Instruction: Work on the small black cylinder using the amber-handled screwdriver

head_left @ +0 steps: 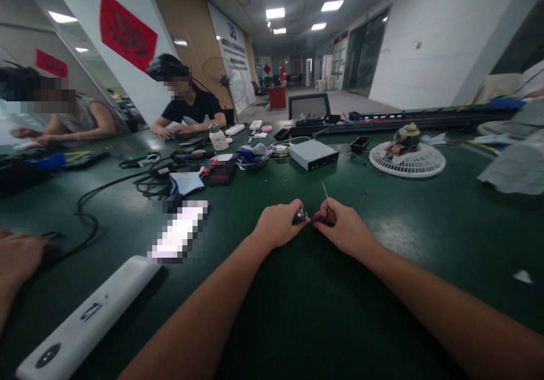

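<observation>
My left hand (276,225) is closed around a small dark, shiny, rounded object (300,216), whose kind I cannot make out. Close by on the right, my right hand (345,228) has its fingers pinched together. A thin pale stick (324,189) rises above those fingers, and something small and brownish shows beneath them, partly hidden. The fingertips of both hands almost meet over the green tabletop (272,323).
On the left lie a long white device (91,317) and a blurred bright screen (181,233). Another person's hand (21,261) rests at the left edge. Ahead stand a grey metal box (313,154) and a white fan grille (408,165). Cables and two seated people are farther left.
</observation>
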Tool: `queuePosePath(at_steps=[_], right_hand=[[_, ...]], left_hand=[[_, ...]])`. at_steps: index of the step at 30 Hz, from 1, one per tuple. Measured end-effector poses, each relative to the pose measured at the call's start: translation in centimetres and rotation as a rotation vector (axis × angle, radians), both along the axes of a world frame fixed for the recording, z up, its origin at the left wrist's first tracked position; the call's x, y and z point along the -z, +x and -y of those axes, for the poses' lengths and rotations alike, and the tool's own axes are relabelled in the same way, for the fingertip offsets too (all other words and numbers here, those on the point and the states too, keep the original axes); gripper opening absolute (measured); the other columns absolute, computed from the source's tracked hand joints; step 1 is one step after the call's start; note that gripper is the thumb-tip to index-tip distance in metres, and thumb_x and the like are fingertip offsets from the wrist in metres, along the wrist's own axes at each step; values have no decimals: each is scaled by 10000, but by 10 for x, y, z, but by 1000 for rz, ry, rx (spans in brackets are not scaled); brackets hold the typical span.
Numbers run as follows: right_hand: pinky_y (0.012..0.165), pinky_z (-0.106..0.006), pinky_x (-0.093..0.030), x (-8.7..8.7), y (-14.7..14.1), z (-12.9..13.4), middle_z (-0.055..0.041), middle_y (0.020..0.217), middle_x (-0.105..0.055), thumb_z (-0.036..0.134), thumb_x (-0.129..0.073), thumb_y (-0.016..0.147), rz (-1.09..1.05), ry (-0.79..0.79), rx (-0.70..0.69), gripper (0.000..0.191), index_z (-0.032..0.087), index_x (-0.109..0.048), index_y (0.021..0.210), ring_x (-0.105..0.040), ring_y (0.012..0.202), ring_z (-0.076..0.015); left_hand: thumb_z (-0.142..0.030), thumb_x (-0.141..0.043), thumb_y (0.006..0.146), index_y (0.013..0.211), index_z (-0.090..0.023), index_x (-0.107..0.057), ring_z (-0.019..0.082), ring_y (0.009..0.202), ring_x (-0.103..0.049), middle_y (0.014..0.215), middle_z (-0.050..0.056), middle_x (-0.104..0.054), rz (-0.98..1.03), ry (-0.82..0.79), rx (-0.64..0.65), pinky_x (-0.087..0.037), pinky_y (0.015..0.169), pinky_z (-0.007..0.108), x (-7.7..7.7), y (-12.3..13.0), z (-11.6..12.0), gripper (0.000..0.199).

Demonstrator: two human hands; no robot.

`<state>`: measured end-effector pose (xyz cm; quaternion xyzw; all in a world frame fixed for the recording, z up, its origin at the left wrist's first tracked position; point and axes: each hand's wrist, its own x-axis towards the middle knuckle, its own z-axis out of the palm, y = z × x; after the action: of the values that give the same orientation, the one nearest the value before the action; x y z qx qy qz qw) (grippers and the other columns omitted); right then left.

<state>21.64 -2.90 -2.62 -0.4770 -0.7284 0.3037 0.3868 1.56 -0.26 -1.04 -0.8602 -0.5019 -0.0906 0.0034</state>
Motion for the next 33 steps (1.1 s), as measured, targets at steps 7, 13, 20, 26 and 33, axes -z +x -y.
queuePosePath(at_steps=[7,13,20,26,33], right_hand=[[770,-361,-563,-7,-4,5,-28,911,-736,150,-678,796,-147,108,40,286,251,-411,794,-717,866,-210],[792,-367,-569,-4,-5,5,-42,929,-733,152,-666,794,-181,94,25,273,251,-412,808,-718,876,-210],[793,-375,-571,0,-3,-3,-24,859,-734,188,-703,774,-347,-15,21,324,250,-386,794,-733,863,-215],[783,-368,-585,3,-3,-7,-9,833,-725,206,-728,731,-474,-159,-99,391,259,-349,806,-731,853,-210],[656,-322,-531,1,-1,-2,1,815,-689,212,-714,759,-168,23,72,319,251,-402,818,-661,710,-176]], left_hand=[[-448,-612,923,1049,-246,-587,221,847,-682,964,30,-716,47,-7,133,-477,695,311,0,-1,0,239],[-478,-639,919,1104,-224,-625,220,936,-645,1020,50,-697,66,0,274,-485,822,349,2,-2,-3,314],[-540,-602,929,1137,-216,-622,221,892,-620,980,51,-687,58,37,284,-472,814,357,4,-3,-3,386],[-535,-594,936,1141,-217,-613,227,915,-623,994,63,-683,6,46,274,-466,830,357,3,-2,-3,379],[-466,-593,956,1162,-222,-608,223,930,-620,986,53,-682,-14,63,365,-447,828,344,-2,-2,-1,320]])
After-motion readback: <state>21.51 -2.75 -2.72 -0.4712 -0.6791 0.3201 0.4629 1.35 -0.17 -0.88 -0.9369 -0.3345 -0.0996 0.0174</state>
